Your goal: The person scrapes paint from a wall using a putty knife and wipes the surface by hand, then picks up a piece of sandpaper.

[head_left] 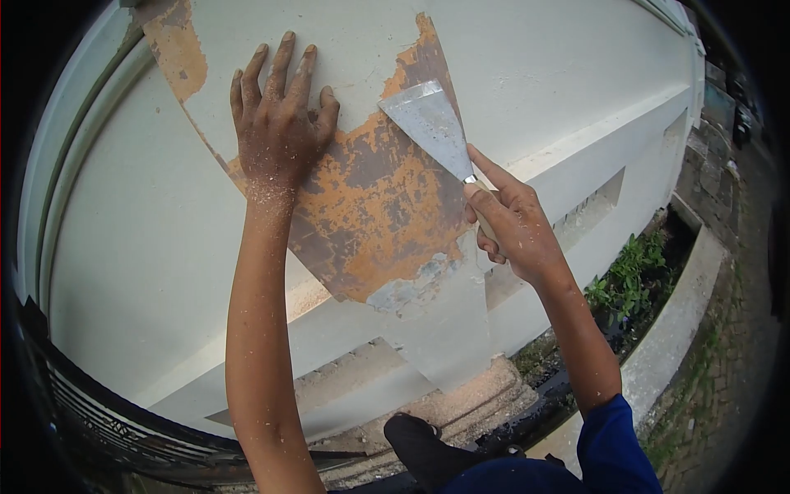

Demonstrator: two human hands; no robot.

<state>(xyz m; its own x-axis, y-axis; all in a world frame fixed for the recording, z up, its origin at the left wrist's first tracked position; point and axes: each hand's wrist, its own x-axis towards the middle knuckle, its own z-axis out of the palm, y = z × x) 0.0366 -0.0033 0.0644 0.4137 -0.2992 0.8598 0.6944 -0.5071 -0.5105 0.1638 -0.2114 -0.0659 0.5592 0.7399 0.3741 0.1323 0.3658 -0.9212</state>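
Note:
My right hand [514, 218] is wrapped round the pale handle of a wide scraper [432, 123], index finger stretched along the base of its metal blade. The blade points up and left, its edge overlapping the boundary between white paint and the stripped patch [387, 198]. That patch shows orange and grey-brown layers, with a bluish-grey bit at its lower end. My left hand [280, 123] rests with fingers spread on the white painted wall [354, 49], left of the scraper. Dust and paint flecks cover its back and wrist.
Below, a ledge [469, 403] is strewn with paint chips. A dark drain channel with green plants [629, 280] runs along the right, bordered by a concrete kerb [683, 313]. Black metal railing [123, 420] curves along the lower left. My dark-trousered leg [420, 449] shows at the bottom.

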